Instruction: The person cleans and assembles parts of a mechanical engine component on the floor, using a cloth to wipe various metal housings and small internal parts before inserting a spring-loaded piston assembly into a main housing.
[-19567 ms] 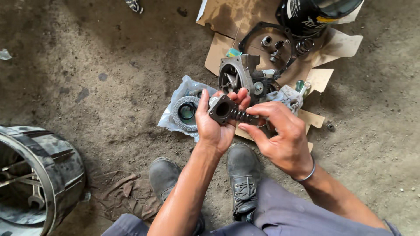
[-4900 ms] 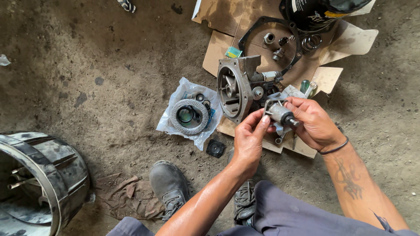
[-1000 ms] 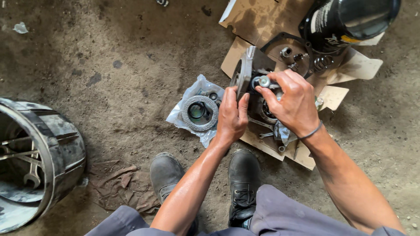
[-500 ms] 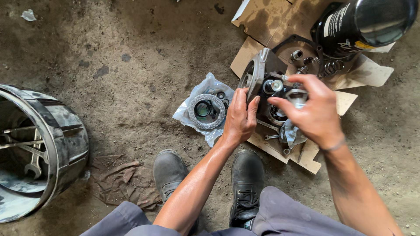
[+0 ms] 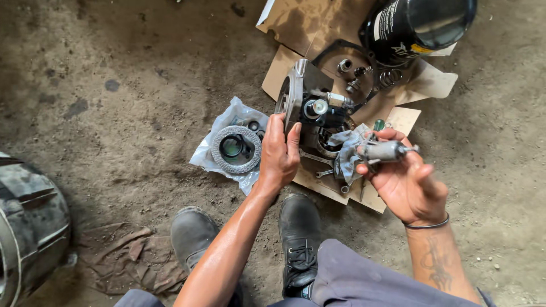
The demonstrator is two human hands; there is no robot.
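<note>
Reassembly in hand: left hand [image 5: 280, 156] grips the upright metal housing [image 5: 298, 94]; at its 3 o'clock, right hand [image 5: 408, 182] pinches a small cylindrical part [image 5: 382, 151], which needs aligning next.

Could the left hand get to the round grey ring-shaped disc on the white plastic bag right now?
Probably yes. The left hand grips the metal housing just beside the round grey ring-shaped disc, which lies uncovered on the white plastic bag; it would have to release the housing.
</note>
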